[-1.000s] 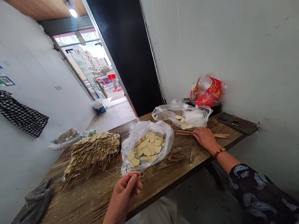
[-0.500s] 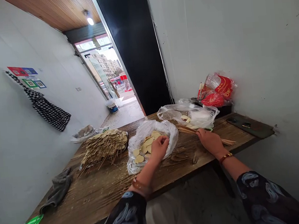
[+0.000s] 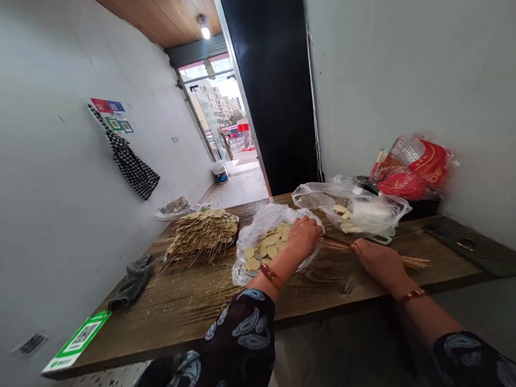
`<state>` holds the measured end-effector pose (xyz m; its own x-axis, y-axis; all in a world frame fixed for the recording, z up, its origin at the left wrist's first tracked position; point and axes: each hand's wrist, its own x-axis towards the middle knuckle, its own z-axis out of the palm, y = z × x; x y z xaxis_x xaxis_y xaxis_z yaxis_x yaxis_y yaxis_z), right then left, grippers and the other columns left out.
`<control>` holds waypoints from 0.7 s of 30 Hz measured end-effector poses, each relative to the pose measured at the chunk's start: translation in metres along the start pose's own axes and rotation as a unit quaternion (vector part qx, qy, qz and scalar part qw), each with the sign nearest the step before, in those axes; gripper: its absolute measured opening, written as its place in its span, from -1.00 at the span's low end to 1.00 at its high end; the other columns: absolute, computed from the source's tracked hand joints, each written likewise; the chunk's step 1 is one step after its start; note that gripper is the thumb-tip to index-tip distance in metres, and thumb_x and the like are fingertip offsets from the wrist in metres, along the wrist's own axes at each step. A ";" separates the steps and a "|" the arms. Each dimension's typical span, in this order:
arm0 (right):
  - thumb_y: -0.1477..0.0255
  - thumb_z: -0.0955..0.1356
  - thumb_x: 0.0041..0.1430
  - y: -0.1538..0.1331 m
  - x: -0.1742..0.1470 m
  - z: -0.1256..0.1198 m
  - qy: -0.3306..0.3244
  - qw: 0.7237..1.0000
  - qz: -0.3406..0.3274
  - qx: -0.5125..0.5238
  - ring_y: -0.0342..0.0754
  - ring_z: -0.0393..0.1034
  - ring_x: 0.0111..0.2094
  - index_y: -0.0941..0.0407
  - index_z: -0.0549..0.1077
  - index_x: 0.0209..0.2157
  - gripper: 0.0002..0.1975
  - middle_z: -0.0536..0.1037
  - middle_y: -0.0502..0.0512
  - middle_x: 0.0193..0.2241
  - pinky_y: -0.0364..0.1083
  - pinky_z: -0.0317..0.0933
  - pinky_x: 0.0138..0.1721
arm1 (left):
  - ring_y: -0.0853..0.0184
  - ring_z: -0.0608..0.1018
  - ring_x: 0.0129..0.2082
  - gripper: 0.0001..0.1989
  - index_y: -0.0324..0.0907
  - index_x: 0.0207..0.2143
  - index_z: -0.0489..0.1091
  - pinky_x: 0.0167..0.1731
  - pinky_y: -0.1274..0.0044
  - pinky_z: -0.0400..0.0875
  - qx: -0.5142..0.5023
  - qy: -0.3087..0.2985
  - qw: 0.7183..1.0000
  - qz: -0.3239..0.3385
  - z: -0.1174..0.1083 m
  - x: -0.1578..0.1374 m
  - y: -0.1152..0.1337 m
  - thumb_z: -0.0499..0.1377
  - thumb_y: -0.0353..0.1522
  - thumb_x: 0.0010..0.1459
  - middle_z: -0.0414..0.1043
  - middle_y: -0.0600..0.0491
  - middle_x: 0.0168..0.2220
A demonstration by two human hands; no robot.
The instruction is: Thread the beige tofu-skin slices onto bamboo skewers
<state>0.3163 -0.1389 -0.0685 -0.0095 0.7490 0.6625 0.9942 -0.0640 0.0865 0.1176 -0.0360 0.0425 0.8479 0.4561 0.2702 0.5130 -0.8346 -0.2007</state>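
My right hand (image 3: 378,262) is closed round a bundle of thin wooden skewers (image 3: 416,261), which stick out on both sides of the fist. My left hand (image 3: 306,237) is over the right side of an open clear plastic bag (image 3: 242,273), its fingers curled together near the skewers' left ends. Whether something is between those fingers is hidden. Pale round slices (image 3: 269,246), perhaps potato, lie in the bag. To the left is a heaped pile of skewered slices (image 3: 202,231), with sticks pointing toward me.
A second plastic bag (image 3: 372,207) with pale pieces lies behind the skewers. Red packaging (image 3: 404,185) stands at the right wall, near a dark flat board (image 3: 474,247). A grey cloth (image 3: 132,281) and a green QR card (image 3: 79,341) are on the wooden table's (image 3: 183,320) left.
My left hand has moved right, from above the slices to the bag's right side near the skewer ends. My right hand still grips the skewers. The whole view has swung left.
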 end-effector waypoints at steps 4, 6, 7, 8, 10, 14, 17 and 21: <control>0.26 0.12 0.40 0.002 -0.001 0.003 0.015 1.000 -0.023 0.007 -0.14 0.37 -0.55 0.14 0.39 -0.43 -0.59 0.50 0.05 -0.55 -0.11 -0.16 -0.52 | 0.21 0.36 -0.17 -0.75 -0.23 -0.33 0.45 -0.22 0.37 0.17 0.051 -0.011 0.996 0.077 -0.001 -0.006 -0.006 -0.01 -0.38 0.27 0.44 -0.07 -0.28; 0.25 0.12 0.39 0.002 -0.002 0.005 0.015 0.999 -0.028 0.005 -0.13 0.37 -0.55 0.13 0.39 -0.43 -0.59 0.50 0.04 -0.56 -0.11 -0.17 -0.53 | 0.21 0.36 -0.17 -0.77 -0.23 -0.32 0.44 -0.23 0.37 0.16 0.067 -0.010 0.992 0.103 -0.002 -0.012 -0.011 0.01 -0.38 0.27 0.44 -0.06 -0.29; 0.24 0.13 0.39 0.002 -0.002 0.005 0.013 1.000 -0.028 0.004 -0.13 0.38 -0.55 0.13 0.38 -0.44 -0.59 0.50 0.03 -0.57 -0.10 -0.18 -0.53 | 0.21 0.36 -0.18 -0.79 -0.23 -0.32 0.43 -0.23 0.37 0.16 0.071 -0.008 0.991 0.108 -0.003 -0.015 -0.015 0.01 -0.38 0.26 0.44 -0.05 -0.30; 0.23 0.13 0.38 0.002 -0.002 0.006 0.010 1.000 -0.027 0.004 -0.13 0.38 -0.55 0.13 0.37 -0.45 -0.59 0.49 0.03 -0.57 -0.10 -0.18 -0.53 | 0.21 0.36 -0.18 -0.80 -0.23 -0.32 0.43 -0.23 0.37 0.17 0.074 -0.007 0.991 0.108 -0.004 -0.018 -0.020 0.02 -0.39 0.25 0.43 -0.05 -0.30; 0.23 0.13 0.38 0.002 -0.002 0.007 0.000 1.000 -0.022 0.003 -0.13 0.40 -0.54 0.13 0.36 -0.46 -0.59 0.50 0.03 -0.57 -0.10 -0.18 -0.54 | 0.21 0.36 -0.19 -0.82 -0.23 -0.32 0.43 -0.23 0.38 0.18 0.073 -0.004 0.993 0.094 -0.011 -0.027 -0.034 0.04 -0.40 0.24 0.43 -0.06 -0.31; 0.20 0.13 0.38 0.003 -0.001 0.008 -0.030 0.999 0.011 -0.014 -0.11 0.41 -0.53 0.12 0.37 -0.44 -0.58 0.51 0.05 -0.56 -0.10 -0.17 -0.55 | 0.22 0.37 -0.24 -0.81 -0.23 -0.40 0.45 -0.25 0.39 0.19 0.071 0.001 0.997 -0.013 -0.038 -0.060 -0.082 0.05 -0.47 0.19 0.43 -0.09 -0.36; 0.25 0.13 0.38 0.006 0.000 0.012 -0.058 0.997 0.041 -0.017 -0.08 0.42 -0.51 0.12 0.38 -0.40 -0.64 0.51 0.06 -0.53 -0.11 -0.11 -0.54 | 0.26 0.36 -0.31 -0.75 -0.21 -0.44 0.44 -0.23 0.42 0.20 0.054 0.034 0.992 -0.109 -0.065 -0.098 -0.117 0.02 -0.41 0.23 0.43 -0.06 -0.38; 0.47 0.20 0.31 0.014 0.002 0.021 -0.060 0.997 0.042 -0.028 0.03 0.46 -0.34 0.15 0.43 -0.17 -0.80 0.57 0.18 -0.34 -0.07 0.12 -0.37 | 0.30 0.37 -0.34 -0.67 -0.20 -0.48 0.40 -0.24 0.46 0.20 0.025 0.075 0.979 -0.190 -0.082 -0.147 -0.131 -0.04 -0.32 0.27 0.43 -0.02 -0.41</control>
<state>0.3329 -0.1244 -0.0815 0.0898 0.8123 0.5763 0.9835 -0.1636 0.0772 -0.0854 -0.0187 0.1067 0.5672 0.6771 0.4688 0.7965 -0.5958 -0.1031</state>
